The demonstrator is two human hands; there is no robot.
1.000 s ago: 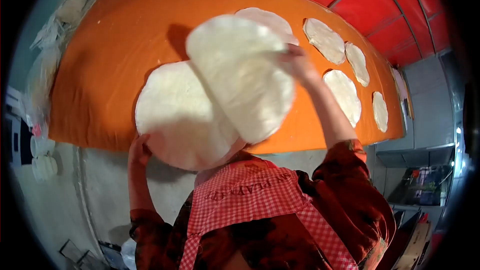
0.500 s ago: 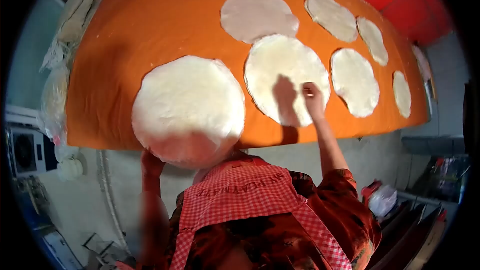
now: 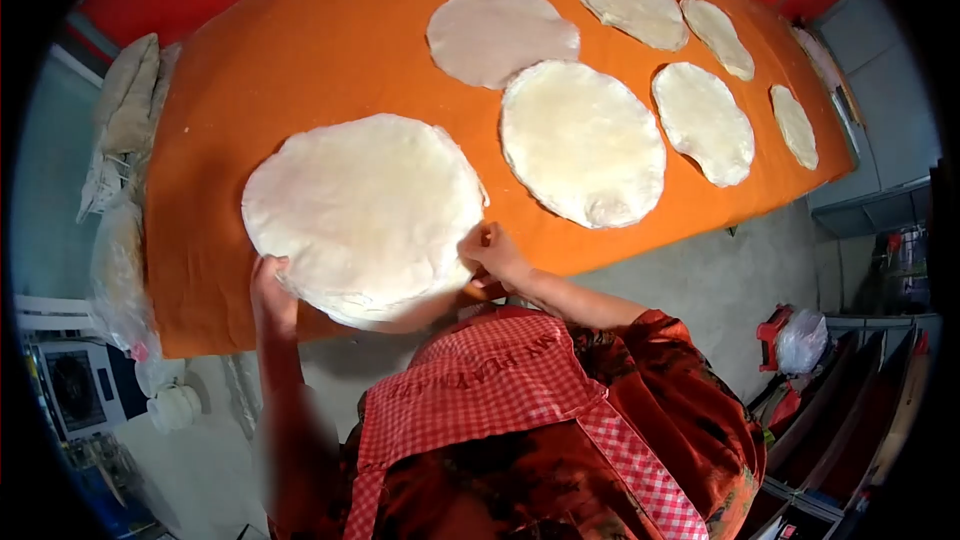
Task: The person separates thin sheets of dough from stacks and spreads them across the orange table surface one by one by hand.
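A large pile of thin, round dough sheets [image 3: 365, 210] lies at the table's near edge, its layers showing along the front rim. At its lower left, my left hand [image 3: 272, 285] grips the rim, thumb on top and the other fingers hidden underneath. My right hand [image 3: 497, 255] pinches the rim on the lower right, with the fingertips pressed together there. To the right lies another round of dough [image 3: 583, 145] with a small fold at its near edge. A thinner, pinkish-looking round [image 3: 500, 37] sits behind it, partly covered by it.
An orange cloth [image 3: 220, 120] covers the big table. Several smaller dough rounds [image 3: 703, 125] lie toward its right end. Plastic bags [image 3: 118, 250] hang by the left edge. Dark shelving or boxes [image 3: 840, 420] stand on the floor at right.
My right hand has moved left from above the neighbouring round to the pile's right rim. My left hand, mostly hidden before, now shows its thumb on the pile. The view has turned slightly.
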